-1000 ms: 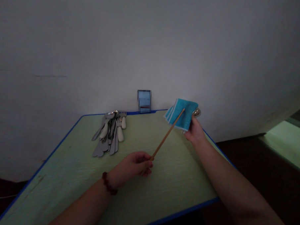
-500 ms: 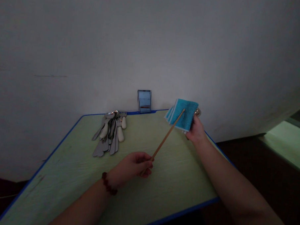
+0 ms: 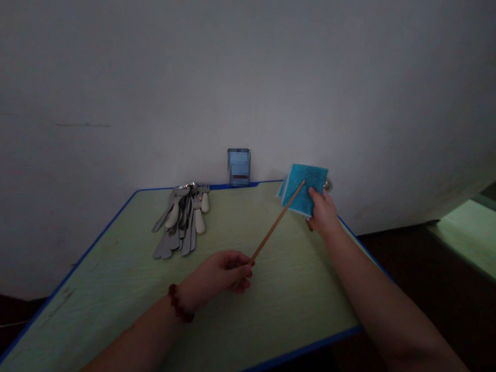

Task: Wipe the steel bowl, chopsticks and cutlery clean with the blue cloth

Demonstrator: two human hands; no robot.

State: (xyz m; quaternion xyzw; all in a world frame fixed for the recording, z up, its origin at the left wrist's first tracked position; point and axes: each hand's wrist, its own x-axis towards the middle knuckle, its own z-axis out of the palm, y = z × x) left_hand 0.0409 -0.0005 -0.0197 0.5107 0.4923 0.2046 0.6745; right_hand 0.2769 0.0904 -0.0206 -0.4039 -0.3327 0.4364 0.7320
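Observation:
In the head view my left hand (image 3: 230,270) is closed around the lower end of a thin wooden chopstick (image 3: 273,229), which slants up to the right. Its far tip lies in front of a folded blue cloth (image 3: 308,183) with pale edges. My right hand (image 3: 324,211) grips that cloth from its right side, thumb on the front face, the other fingers mostly hidden. Whether the tip touches the cloth I cannot tell. Just behind the cloth, a rounded shiny metal piece (image 3: 328,185) shows, mostly covered.
A pile of cutlery (image 3: 183,219), with knives, spoons and white-handled forks, lies on the left of the pale green table (image 3: 124,290), which has a blue edge. A phone-like screen (image 3: 239,167) stands at the back against the grey wall (image 3: 236,70).
My right thumb has come onto the front face of the cloth, and the cloth's layers on the left have drawn closer together. My left hand and the chopstick have stayed in place.

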